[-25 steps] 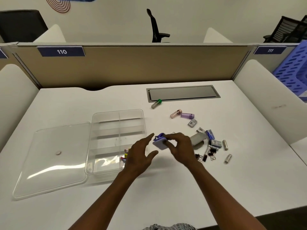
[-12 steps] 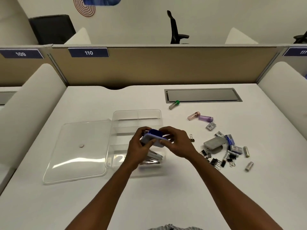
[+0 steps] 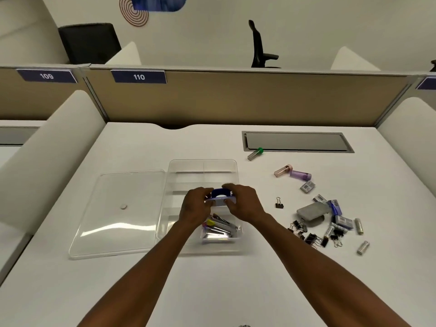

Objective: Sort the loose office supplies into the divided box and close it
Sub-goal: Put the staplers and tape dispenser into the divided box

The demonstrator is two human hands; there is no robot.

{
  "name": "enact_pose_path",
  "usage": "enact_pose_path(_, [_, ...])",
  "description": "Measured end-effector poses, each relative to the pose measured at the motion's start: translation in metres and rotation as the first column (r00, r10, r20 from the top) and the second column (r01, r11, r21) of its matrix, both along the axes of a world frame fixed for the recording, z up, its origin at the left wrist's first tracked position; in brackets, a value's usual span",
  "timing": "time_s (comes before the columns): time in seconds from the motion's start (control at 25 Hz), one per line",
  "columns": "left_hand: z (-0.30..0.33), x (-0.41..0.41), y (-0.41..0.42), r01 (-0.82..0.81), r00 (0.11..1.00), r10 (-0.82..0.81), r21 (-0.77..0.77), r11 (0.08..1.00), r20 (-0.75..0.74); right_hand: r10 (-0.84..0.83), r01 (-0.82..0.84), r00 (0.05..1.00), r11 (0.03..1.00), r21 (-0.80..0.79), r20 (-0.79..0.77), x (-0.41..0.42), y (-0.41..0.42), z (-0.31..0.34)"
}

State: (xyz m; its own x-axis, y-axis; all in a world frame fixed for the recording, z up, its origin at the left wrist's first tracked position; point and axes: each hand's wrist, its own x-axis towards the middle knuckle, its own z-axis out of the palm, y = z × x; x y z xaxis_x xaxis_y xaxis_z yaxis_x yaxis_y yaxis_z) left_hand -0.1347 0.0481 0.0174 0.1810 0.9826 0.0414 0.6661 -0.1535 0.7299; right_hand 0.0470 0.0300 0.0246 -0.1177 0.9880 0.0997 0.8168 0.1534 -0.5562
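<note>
Item: small blue-and-lilac office item (image 3: 220,197), held in both hands over the divided box (image 3: 232,165)

Left hand (image 3: 195,205) and right hand (image 3: 244,204) each keep a pinching grip on one end of the item, apparently to keep it level above a middle compartment for lowering in; exact kind of item unclear, fingers cover its sides. Box stands open on the desk (image 3: 236,279), clear lid (image 3: 118,213) flat and touching its left side, likely kept clear until sorting ends. Nearest compartment holds coloured flat pieces (image 3: 218,228), partly hidden by the wrists. Far compartments look empty, though clear walls make this uncertain. To the right, unsorted: binder clips (image 3: 309,237), grey block (image 3: 312,212), pink and purple tubes (image 3: 293,173), green-capped tube (image 3: 255,153); small labelled packs too blurred to identify
</note>
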Motion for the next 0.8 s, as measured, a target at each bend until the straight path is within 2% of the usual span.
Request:
enact_pose_path(0.2, [-0.01,0.0,-0.007,0.113,0.987,-0.104,0.073,0.991,-0.119,0.092,-0.093,0.996,0.995,0.021,0.015,0.003,-0.01,-0.009])
enact_pose_path(0.4, [-0.01,-0.002,-0.006,0.16,0.971,-0.134,0.122,0.979,-0.2,0.137,-0.139,0.974,0.99,-0.005,0.181,0.007,-0.013,-0.017])
enact_pose_path(0.56, [-0.01,0.0,-0.007,0.205,0.938,-0.152,0.145,0.968,-0.311,0.141,-0.15,0.961,0.989,0.018,0.237,0.01,-0.015,-0.029])
enact_pose_path(0.8, [-0.011,0.003,-0.012,0.192,0.944,-0.133,0.176,0.965,-0.301,0.124,-0.135,0.965,0.99,0.033,0.23,0.014,-0.014,-0.027])
